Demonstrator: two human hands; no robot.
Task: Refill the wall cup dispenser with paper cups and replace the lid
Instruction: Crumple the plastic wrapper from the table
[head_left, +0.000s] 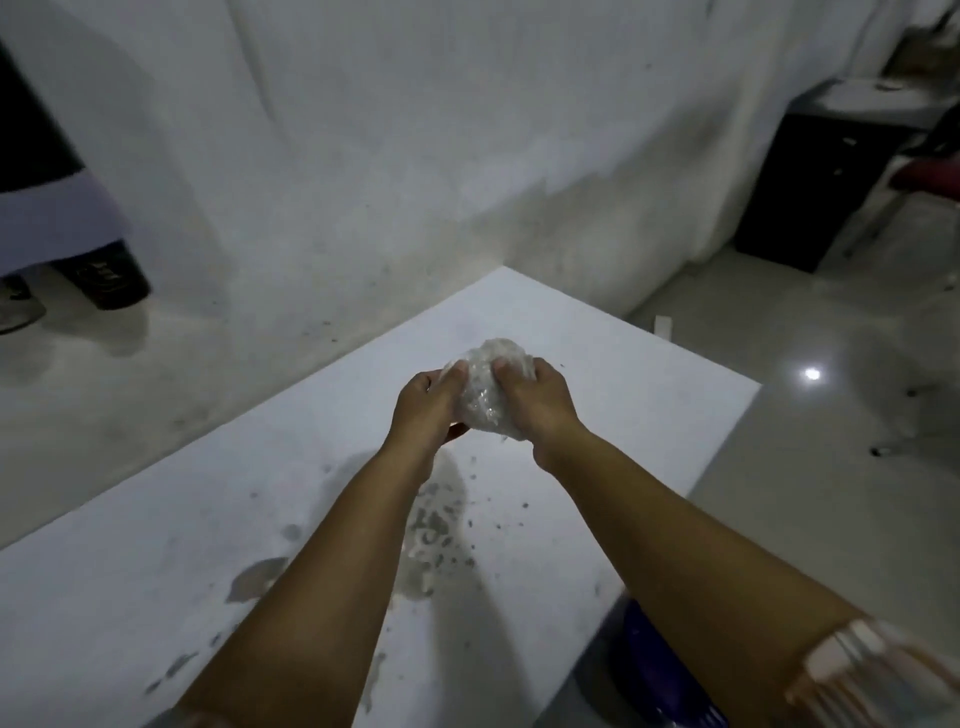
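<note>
While both arms reach out over the white desk (597, 395), the left hand (423, 410) and the right hand (540, 402) close around a crumpled ball of clear plastic wrap (485, 395), one on each side, fingers curled and thumbs pressed onto its top. The ball is held just above the desk near the far corner. It looks glossy, wrinkled and roughly round; whether anything lies inside it cannot be told. The desk top is smooth, matte and marked with grey stains and dark specks below the forearms. A dark blue object (654, 670) at the near right edge is cut off and blurred. A black cabinet (810, 182) stands far right against the pale wall.
</note>
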